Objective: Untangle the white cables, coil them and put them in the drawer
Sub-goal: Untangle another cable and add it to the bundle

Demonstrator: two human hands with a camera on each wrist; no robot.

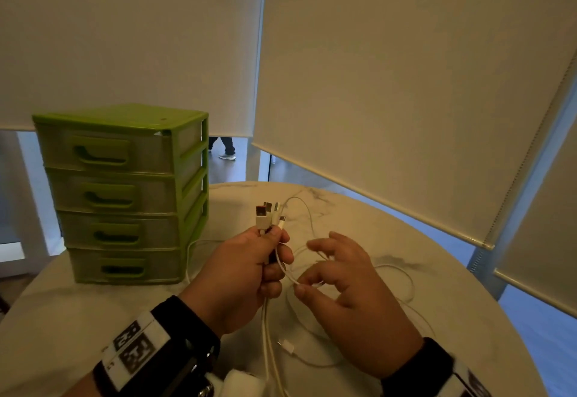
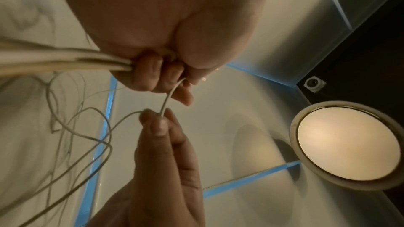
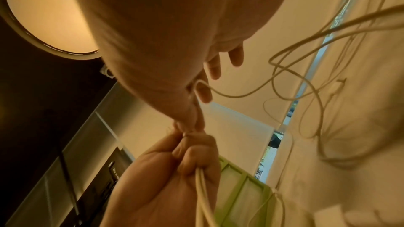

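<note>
My left hand (image 1: pixel 249 268) grips a bundle of white cables (image 1: pixel 266 318) in a fist above the table, their USB plugs (image 1: pixel 268 217) sticking up out of the fist. From the fist one thin cable (image 2: pixel 167 99) runs to my right hand (image 1: pixel 337 287), which pinches it between thumb and forefinger, the other fingers spread. Loose white loops (image 1: pixel 402 284) trail over the marble table (image 1: pixel 468 318) to the right, and a free plug (image 1: pixel 287 346) lies below the hands. The green drawer unit (image 1: pixel 125 190) stands at the left with all its drawers closed.
Roller blinds (image 1: pixel 406 84) hang behind the round table. A person's legs (image 1: pixel 226 146) show on the floor beyond the glass. One cable (image 1: pixel 190 256) runs along the drawer unit's right foot. A round ceiling lamp (image 2: pixel 347 144) shows in the wrist views.
</note>
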